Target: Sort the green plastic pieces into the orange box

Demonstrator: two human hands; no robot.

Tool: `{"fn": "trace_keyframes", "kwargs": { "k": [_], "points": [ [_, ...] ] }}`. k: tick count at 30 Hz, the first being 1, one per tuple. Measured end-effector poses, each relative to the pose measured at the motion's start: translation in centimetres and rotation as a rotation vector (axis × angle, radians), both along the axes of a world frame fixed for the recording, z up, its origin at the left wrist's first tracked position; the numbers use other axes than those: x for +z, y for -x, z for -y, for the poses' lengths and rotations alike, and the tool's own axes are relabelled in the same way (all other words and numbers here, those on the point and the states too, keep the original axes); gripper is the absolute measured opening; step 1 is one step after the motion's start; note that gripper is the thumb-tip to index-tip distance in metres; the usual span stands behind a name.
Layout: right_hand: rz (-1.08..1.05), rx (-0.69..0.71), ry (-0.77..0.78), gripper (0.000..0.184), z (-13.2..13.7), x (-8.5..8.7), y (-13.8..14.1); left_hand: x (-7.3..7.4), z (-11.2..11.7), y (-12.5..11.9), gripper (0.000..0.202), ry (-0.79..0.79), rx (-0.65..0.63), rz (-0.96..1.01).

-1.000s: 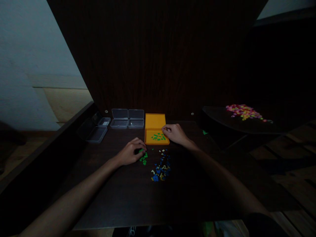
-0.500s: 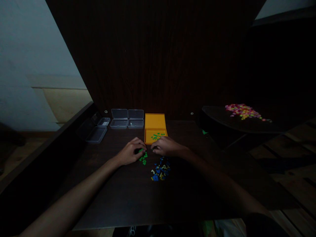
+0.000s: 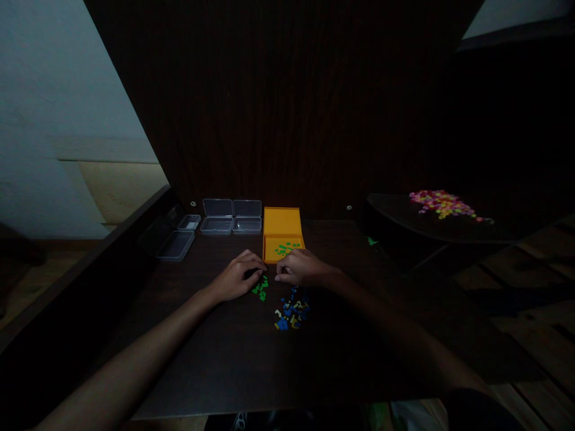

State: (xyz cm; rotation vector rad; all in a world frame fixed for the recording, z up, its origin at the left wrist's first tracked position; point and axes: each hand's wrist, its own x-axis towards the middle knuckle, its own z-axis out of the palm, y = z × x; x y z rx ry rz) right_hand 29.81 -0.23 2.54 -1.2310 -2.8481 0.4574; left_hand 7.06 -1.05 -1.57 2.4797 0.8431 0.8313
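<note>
Small green plastic pieces point(image 3: 262, 295) lie just right of the curled left hand point(image 3: 240, 277); curled right hand point(image 3: 297, 267) farther; grips unclear.

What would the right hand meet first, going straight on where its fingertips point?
Likely the left hand, across a narrow gap from the right hand; slightly lower, the green pieces could come first. Depth is unclear.
</note>
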Motion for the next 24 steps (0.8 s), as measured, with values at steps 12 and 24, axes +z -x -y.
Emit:
{"fn": "trace_keyframes", "kwargs": {
  "k": [12, 24],
  "points": [
    [-0.03, -0.004, -0.013, 0.02, 0.0, 1.0, -0.2, -0.3, -0.1, 0.2, 0.022, -0.011, 0.009, 0.009],
    [-0.168, -0.386, -0.124, 0.018, -4.4, -0.3, -4.9, -0.3, -0.1, 0.2, 0.023, -0.014, 0.001, 0.008]
  ]
}}
